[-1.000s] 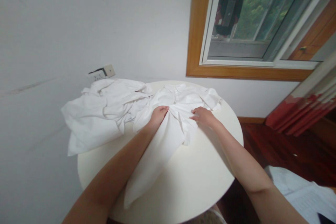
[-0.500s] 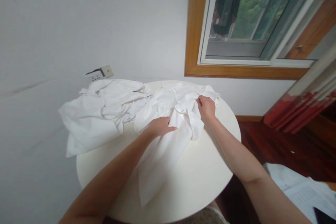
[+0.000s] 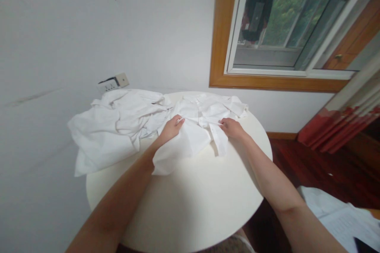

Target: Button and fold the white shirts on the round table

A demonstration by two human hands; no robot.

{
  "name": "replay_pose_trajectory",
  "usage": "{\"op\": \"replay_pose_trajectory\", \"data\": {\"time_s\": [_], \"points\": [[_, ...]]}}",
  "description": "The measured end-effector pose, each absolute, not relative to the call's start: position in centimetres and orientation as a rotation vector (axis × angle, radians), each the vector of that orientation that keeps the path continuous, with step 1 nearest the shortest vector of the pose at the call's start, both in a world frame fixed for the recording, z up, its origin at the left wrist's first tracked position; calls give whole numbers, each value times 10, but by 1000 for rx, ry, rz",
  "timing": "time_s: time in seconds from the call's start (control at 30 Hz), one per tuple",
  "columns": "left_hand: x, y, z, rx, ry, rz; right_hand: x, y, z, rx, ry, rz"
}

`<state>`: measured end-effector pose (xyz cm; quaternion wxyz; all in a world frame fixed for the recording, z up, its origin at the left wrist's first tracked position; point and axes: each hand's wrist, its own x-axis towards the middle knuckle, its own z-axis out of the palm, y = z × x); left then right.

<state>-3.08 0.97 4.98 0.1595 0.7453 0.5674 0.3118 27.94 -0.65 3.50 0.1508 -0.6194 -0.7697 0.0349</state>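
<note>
A white shirt (image 3: pixel 192 138) lies across the far half of a round white table (image 3: pixel 190 205), its upper part spread flat toward the wall and its lower part bunched into a fold. My left hand (image 3: pixel 171 128) is closed on the fold's left side, thumb and fingers pinching the cloth. On the right, my right hand (image 3: pixel 232 128) pinches the same fold, and the fabric runs taut between both hands. Below them the loose cloth hangs forward onto the tabletop. Left of the shirt rests a heap of white clothing (image 3: pixel 118 122), touching or nearly touching it.
Behind the table stands a white wall (image 3: pixel 148 27) with a socket (image 3: pixel 111 84) near the heap. A wood-framed window (image 3: pixel 219 47) is at the upper right, beside a red and white curtain (image 3: pixel 335 126). Pale cloth or paper (image 3: pixel 332 213) lies at the lower right.
My left hand has gone up and left and now grips the cloth. My right hand has come slightly down. The shirt's lower part has been drawn up, away from the table's near edge.
</note>
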Motion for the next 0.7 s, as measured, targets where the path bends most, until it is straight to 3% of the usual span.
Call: {"op": "replay_pose_trajectory", "data": {"time_s": [0.33,0.57,0.7], "points": [[-50,9,52,2324,1393,607,285,-1,45,-1511,-1855,207],[-55,8,61,2517,1550,310,269,-13,48,-1707,-2228,52],[-57,4,90,2616,1461,185,264,-22,60,-1624,-2228,-63]]}}
